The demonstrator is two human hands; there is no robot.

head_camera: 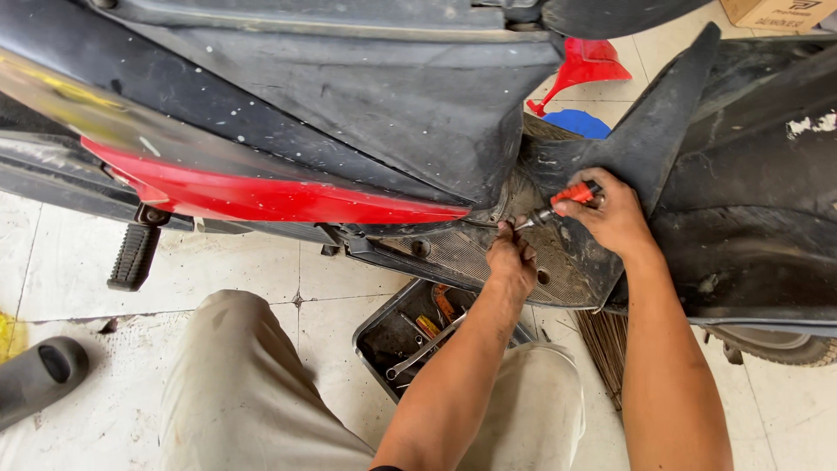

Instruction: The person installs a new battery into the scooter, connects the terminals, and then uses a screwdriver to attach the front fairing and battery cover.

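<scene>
My right hand (615,214) grips a screwdriver (567,197) with a red and black handle; its metal shaft points left and down toward the dusty black footboard (575,270) of a scooter. My left hand (512,259) pinches the shaft's tip against the footboard, near where the red side panel (261,194) ends. The black body panel (410,105) rises above both hands. The screw itself is hidden by my fingers.
A black tool tray (410,336) with a wrench and small tools sits on the tiled floor between my knees. A folding footpeg (132,255) hangs at left, a dark sandal (39,375) lies lower left, a tyre (776,347) shows at right, a broom (602,344) below.
</scene>
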